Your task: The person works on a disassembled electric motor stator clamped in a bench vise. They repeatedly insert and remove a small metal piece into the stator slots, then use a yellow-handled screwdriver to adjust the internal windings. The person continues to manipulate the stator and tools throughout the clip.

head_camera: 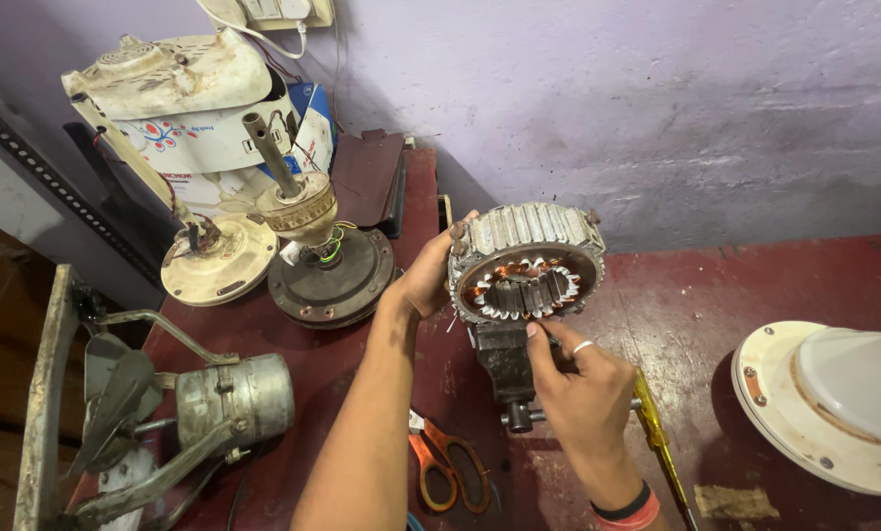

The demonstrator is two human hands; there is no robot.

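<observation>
Stator [525,258] steadied by left hand [428,278]; right hand [583,385] beneath it.

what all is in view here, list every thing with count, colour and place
round metal motor stator with copper windings: 1, grey and copper, centre, gripped by both hands above the vise
small dark metal bench vise: 1, black, centre, under the stator
orange-handled scissors: 1, orange, table front
yellow-handled screwdriver: 1, yellow, beside the right wrist
dark round fan motor with shaft: 1, brown-black, table back left
cream round fan cover: 1, cream, far left back
grey exhaust fan in frame: 1, grey, left front
white domed fan housing: 1, white, right edge
dark red table: 1, red
left hand: 1, on the stator's left side
right hand: 1, ring and wristbands, at the stator's lower rim
</observation>
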